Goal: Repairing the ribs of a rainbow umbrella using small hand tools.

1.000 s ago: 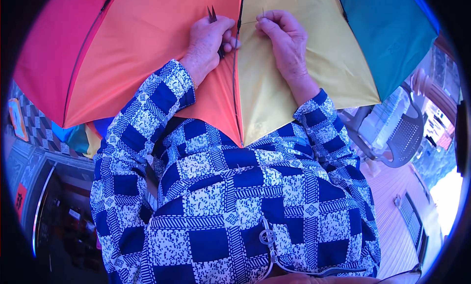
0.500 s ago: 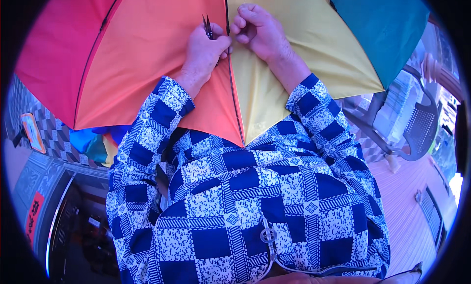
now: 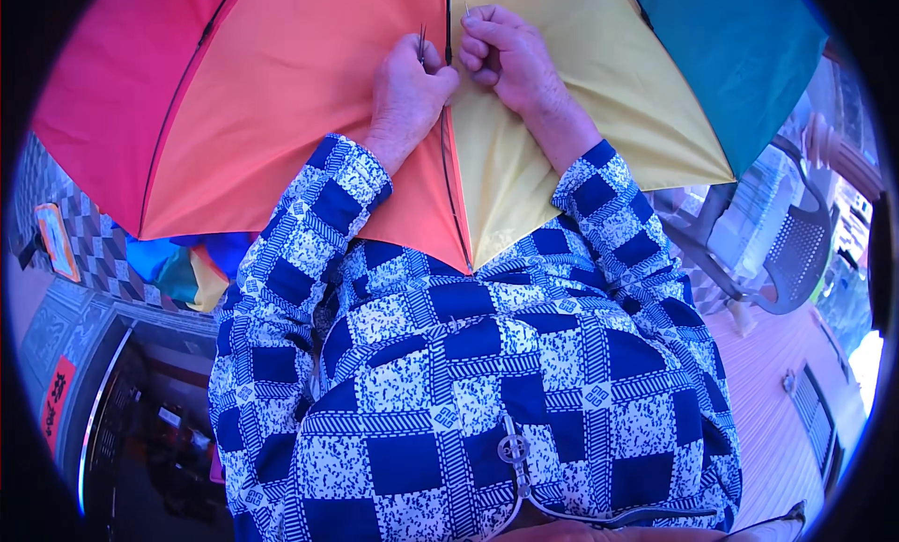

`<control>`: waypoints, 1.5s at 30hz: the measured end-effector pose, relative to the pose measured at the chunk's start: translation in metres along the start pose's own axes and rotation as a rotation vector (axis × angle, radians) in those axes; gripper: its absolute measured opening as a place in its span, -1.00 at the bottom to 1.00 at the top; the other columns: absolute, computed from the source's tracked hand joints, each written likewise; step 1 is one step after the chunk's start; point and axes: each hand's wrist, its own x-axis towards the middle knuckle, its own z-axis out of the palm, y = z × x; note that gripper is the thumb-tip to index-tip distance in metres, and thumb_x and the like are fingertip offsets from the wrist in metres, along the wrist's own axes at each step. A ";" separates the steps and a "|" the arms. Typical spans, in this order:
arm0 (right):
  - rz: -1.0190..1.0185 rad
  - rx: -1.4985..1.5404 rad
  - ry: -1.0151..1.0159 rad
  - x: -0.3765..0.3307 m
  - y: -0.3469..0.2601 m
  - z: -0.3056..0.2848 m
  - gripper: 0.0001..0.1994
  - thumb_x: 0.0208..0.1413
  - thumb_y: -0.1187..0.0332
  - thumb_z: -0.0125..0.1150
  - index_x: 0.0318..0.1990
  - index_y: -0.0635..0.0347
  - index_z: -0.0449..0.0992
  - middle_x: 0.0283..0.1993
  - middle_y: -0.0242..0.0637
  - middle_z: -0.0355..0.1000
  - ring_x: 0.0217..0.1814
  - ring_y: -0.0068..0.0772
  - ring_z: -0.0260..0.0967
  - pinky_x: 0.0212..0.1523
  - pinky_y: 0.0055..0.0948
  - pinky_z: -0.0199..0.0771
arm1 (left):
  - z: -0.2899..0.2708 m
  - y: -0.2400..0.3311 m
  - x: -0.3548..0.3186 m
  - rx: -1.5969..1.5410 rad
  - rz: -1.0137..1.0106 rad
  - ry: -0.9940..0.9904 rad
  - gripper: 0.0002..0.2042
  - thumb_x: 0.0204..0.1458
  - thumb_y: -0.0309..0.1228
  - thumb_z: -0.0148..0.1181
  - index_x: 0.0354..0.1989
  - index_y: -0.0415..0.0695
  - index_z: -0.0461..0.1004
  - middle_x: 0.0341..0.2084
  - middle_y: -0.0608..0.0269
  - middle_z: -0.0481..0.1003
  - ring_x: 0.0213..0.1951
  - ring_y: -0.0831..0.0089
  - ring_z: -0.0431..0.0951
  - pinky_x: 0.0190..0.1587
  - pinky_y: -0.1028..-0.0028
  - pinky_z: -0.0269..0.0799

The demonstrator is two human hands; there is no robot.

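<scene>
A multicoloured umbrella is spread open across my lap, its underside with dark ribs toward me. My left hand lies over the orange panel beside the middle rib, closed around small dark scissors. Only the thin pointed blades of the scissors stick up past the fingers; the handles are hidden in the palm. Over the yellow panel, just right of the same rib, my right hand pinches a thin needle between thumb and forefinger, its tip pointing up. Any thread is too fine to make out.
A grey plastic chair stands at the right with pale cloth or plastic near it. More coloured fabric lies below the umbrella's left edge, on a patterned tile floor. A doorway is at the lower left.
My left hand has shifted right and slightly up, and the scissors have turned so their blades look narrower. My right hand has moved a little to the right, still pinching.
</scene>
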 end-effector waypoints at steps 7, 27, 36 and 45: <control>0.008 0.027 0.003 -0.001 -0.001 -0.007 -0.92 0.09 0.37 0.03 -0.39 0.13 0.31 -0.61 -0.47 0.17 -0.60 -0.60 0.17 -0.74 -0.68 -0.05 | -0.001 0.004 -0.002 -0.198 -0.158 -0.077 -0.82 -0.20 -0.46 0.16 -0.55 -0.19 0.25 -0.72 0.20 0.38 -0.66 0.43 0.44 -0.55 0.45 0.36; -0.360 -0.578 0.310 -0.015 -0.002 -0.019 -0.88 0.01 0.38 0.15 -0.34 0.22 0.49 -0.49 -0.46 0.41 -0.50 -0.74 0.26 -0.51 -0.71 0.25 | -0.021 0.022 0.012 0.411 0.185 -0.208 -0.74 -0.09 -0.27 0.18 -0.44 -0.24 0.34 -0.60 0.04 0.44 -0.46 0.12 0.49 -0.39 0.23 0.38; -0.447 -0.499 0.278 -0.018 -0.003 -0.022 -0.88 0.00 0.40 0.14 -0.33 0.24 0.48 -0.49 -0.43 0.42 -0.48 -0.70 0.33 -0.50 -0.71 0.32 | -0.015 0.024 0.015 0.608 0.371 -0.268 -0.76 -0.05 -0.25 0.13 -0.37 -0.20 0.42 -0.47 0.04 0.46 -0.37 0.07 0.47 -0.36 0.17 0.36; -0.420 -0.464 0.236 -0.019 -0.003 -0.023 -0.89 0.01 0.41 0.12 -0.34 0.25 0.47 -0.49 -0.40 0.43 -0.48 -0.69 0.35 -0.48 -0.70 0.35 | -0.010 0.025 0.022 0.732 0.383 -0.320 -0.77 -0.05 -0.26 0.12 -0.37 -0.19 0.45 -0.49 0.02 0.47 -0.37 0.03 0.47 -0.35 0.14 0.36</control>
